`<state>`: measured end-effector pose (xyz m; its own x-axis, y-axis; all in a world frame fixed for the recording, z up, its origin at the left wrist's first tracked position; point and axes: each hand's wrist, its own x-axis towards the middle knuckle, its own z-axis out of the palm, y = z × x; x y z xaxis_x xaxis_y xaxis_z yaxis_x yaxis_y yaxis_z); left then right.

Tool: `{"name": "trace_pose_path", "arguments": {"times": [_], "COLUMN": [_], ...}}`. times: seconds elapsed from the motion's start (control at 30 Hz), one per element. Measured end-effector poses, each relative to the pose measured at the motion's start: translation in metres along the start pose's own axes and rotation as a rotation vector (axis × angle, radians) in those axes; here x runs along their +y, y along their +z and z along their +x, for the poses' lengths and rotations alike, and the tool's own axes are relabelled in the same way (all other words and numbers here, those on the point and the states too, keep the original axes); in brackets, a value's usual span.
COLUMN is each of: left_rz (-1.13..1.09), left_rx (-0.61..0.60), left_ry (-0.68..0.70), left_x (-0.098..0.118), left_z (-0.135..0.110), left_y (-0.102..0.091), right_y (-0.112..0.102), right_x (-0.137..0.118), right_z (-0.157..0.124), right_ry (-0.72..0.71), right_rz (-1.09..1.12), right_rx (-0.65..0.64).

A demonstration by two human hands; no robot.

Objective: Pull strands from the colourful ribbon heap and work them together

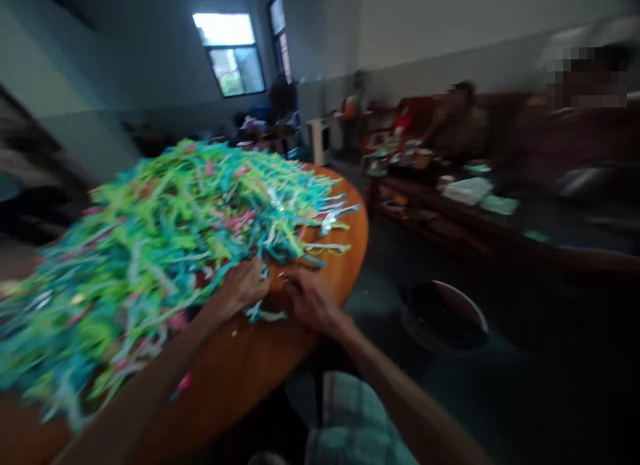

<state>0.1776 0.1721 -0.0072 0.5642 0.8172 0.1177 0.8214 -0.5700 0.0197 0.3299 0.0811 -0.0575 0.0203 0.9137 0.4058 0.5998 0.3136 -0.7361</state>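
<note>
A big heap of soft, stringy strips (175, 225) in green, yellow, blue, pink and white covers much of the round wooden table (354, 241). At its near right edge my left hand (247, 281) is closed, with a bit of blue and white strip showing at the fingers. My right hand (313, 299) is just to the right, its thumb and fingers pinched near a tiny pinkish bit; blur hides what exactly it holds. Below and between the hands lies a blue and white strip (265, 314).
A round bin (443, 318) stands on the floor to the right. Beyond it, a low dark table (440, 205) holds cups and a white container (467, 190). Two people sit at the right. A small pink piece (184, 383) lies near the table's front.
</note>
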Motion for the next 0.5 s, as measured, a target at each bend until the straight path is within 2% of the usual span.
{"name": "trace_pose_path", "arguments": {"times": [0.07, 0.13, 0.2, 0.33, 0.4, 0.5], "left_rz": [0.055, 0.063, 0.020, -0.048, -0.028, 0.011], "left_rx": [-0.048, -0.083, -0.097, -0.050, -0.053, -0.061], "left_ry": [-0.140, -0.160, -0.063, 0.277, 0.371, 0.430], "left_x": [-0.022, -0.029, -0.031, -0.030, -0.030, -0.032], "left_z": [-0.027, -0.040, -0.049, -0.076, -0.088, -0.099], "left_y": [-0.004, -0.012, -0.022, -0.037, -0.036, -0.025], "right_y": [0.003, 0.000, -0.004, -0.006, -0.007, -0.008], "right_x": [0.007, 0.012, 0.013, 0.011, 0.011, 0.010], "right_z": [0.001, 0.002, 0.001, 0.001, 0.003, 0.002], "right_ry": [-0.038, -0.076, -0.094, -0.091, -0.081, -0.064], "right_rz": [0.049, 0.085, 0.113, 0.173, 0.203, 0.215], "right_rx": [0.021, 0.038, 0.060, 0.116, 0.129, 0.103]}}
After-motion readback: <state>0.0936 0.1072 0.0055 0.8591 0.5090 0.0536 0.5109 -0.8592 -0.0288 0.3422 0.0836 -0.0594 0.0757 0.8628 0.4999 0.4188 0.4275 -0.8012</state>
